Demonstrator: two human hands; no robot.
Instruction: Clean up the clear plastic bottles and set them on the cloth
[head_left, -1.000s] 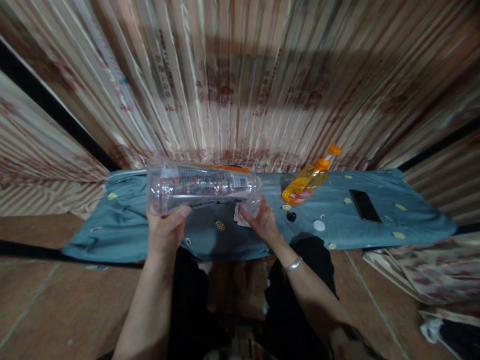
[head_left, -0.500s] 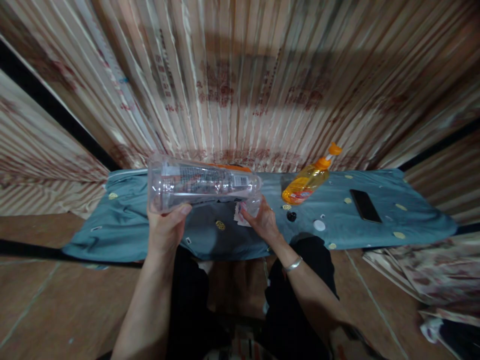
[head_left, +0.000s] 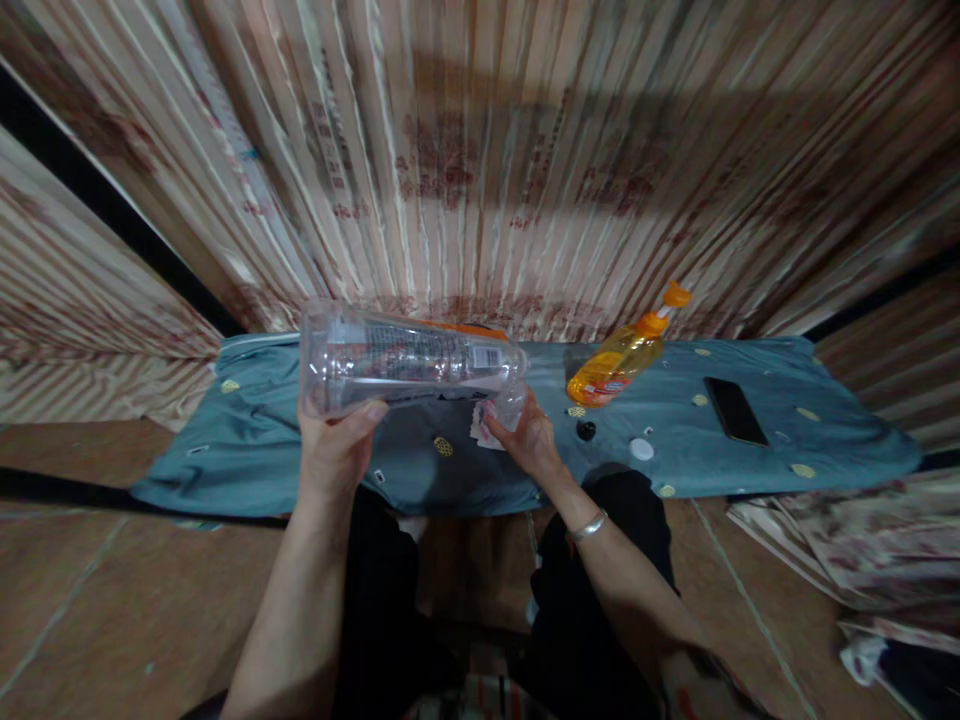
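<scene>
Blue cloth (head_left: 247,440), both hands' grip closed on clear bottle (head_left: 409,362), soap bottle (head_left: 619,362) nearby.

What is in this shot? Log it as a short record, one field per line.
left hand: grips the base end of a clear plastic bottle, held sideways above the cloth
right hand: at the bottle's neck end
surface: blue-grey cloth
orange bottle: on the cloth, right of the hands
black phone: flat, far right
small caps: black cap, white cap
</scene>
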